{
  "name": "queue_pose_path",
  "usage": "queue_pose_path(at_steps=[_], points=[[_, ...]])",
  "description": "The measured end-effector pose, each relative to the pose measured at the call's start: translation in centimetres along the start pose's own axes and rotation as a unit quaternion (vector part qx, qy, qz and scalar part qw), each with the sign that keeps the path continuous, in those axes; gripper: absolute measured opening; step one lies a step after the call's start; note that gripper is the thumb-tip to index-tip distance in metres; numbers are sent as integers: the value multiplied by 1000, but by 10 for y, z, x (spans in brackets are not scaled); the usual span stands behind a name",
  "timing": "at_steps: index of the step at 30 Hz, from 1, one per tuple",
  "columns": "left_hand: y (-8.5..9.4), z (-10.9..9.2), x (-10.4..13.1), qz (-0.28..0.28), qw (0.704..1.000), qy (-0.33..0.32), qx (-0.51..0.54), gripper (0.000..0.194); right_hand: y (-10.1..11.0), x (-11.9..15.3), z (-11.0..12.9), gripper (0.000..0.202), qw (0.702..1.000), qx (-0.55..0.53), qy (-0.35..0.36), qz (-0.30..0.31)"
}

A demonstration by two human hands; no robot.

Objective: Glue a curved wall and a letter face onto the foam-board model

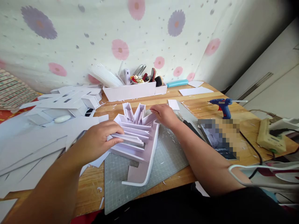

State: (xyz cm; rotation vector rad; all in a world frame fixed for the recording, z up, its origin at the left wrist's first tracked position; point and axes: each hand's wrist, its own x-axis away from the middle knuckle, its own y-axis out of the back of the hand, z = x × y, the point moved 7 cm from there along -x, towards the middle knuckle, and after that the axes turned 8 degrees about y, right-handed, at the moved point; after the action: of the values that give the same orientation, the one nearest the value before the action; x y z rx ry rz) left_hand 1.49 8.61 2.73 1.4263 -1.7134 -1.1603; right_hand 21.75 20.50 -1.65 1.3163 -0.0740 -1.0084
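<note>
A white foam-board model with a curved side wall and several parallel dividers lies on the grey cutting mat. At its far end, small open boxes fan outward. My left hand is closed, thumb and fingers pinching a flat white foam-board strip above the dividers. By the far right corner of the model, my right hand has its fingers closed on the edge of an outer box; the fingertips are partly hidden.
Foam-board sheets and built pieces cover the left side. A white organizer holding tools stands at the back. To the right are a blue glue gun, a partly blurred tablet and a power strip.
</note>
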Motion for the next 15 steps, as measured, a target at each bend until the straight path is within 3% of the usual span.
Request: queue_pose_path(at_steps=[6, 10, 15], points=[[-11, -10, 8, 88, 993, -73, -35, 23, -3, 0, -1, 25, 1000, -9, -12, -9], [-9, -6, 12, 83, 993, -72, -49, 25, -6, -2, -1, 24, 999, 11, -28, 9], [-10, -5, 16, 67, 992, -96, -53, 24, -6, -2, 4, 19, 1000, -6, 7, 11]])
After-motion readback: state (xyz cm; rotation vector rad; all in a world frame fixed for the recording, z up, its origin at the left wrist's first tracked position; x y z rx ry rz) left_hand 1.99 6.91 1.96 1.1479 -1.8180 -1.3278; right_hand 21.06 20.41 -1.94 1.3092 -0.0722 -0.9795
